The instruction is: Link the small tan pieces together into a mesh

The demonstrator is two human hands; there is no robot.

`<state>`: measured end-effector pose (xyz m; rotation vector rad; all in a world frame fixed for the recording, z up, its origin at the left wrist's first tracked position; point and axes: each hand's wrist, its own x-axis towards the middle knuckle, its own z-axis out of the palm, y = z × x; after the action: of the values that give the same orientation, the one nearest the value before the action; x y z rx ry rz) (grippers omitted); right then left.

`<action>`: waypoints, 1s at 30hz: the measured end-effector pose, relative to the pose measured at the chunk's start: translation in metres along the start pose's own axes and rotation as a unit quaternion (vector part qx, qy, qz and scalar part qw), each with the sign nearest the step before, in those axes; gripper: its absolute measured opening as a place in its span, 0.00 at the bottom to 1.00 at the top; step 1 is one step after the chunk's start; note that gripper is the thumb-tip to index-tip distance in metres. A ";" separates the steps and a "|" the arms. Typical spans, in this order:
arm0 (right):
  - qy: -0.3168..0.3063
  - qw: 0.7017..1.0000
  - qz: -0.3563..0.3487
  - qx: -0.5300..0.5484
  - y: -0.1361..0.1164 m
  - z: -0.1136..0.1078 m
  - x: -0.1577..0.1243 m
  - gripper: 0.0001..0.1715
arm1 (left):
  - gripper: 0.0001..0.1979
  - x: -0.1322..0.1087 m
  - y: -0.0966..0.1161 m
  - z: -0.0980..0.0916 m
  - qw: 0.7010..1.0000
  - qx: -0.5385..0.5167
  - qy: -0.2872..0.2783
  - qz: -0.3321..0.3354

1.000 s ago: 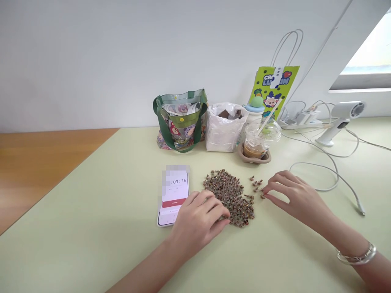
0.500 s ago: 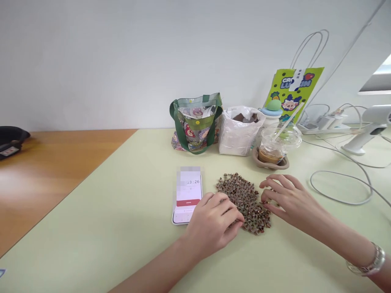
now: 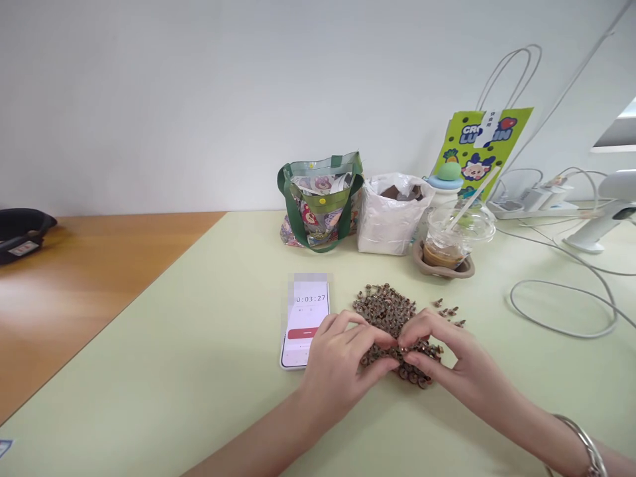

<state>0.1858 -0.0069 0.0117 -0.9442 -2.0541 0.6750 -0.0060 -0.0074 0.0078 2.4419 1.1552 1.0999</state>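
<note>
In the head view, both hands were brought together over a pile of small screws [image 3: 385, 308], away from the back edge of the pale green desk [image 3: 199, 331]. The left hand [image 3: 335, 358] came in from the near edge, its back upward, knuckles bent, index finger and thumb stretched toward the right. The right hand [image 3: 460, 358] slanted in from the near right corner, index finger arched and thumb extended beneath it; a shiny metal bangle [image 3: 589, 442] circled the wrist. The thumb and index tips of the two hands nearly met. Bits of metal showed about those tips, but against the pile I could not tell whether either hand gripped a screw.

The screws were brownish, glinting metal with round, washer-like heads, heaped loosely. A few loose screws [image 3: 453, 311] lay apart, beyond the right hand. Just left of the heap lay a flat white-edged phone [image 3: 308, 315], its glossy screen showing a timer and partly pixelated.

Along the desk's back edge stood a clear plastic tote bag [image 3: 320, 202] with green straps, a crinkled white plastic bag [image 3: 385, 225], and a transparent domed cup [image 3: 444, 248] in a rough brown pulp holder [image 3: 442, 270].
</note>
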 end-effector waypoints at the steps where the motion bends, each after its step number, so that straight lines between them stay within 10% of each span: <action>1: 0.003 1.000 0.008 0.014 0.000 0.002 -0.001 0.03 | 0.07 0.000 0.001 0.000 1.000 0.000 0.008 0.000; 30: -0.014 0.997 0.058 -0.043 -0.004 0.006 -0.007 0.04 | 0.07 -0.001 0.001 0.000 0.986 0.077 0.097 0.114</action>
<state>0.1824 -0.0152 0.0081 -1.1164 -2.0791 0.6692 -0.0056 -0.0082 0.0075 2.6888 1.0707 1.3906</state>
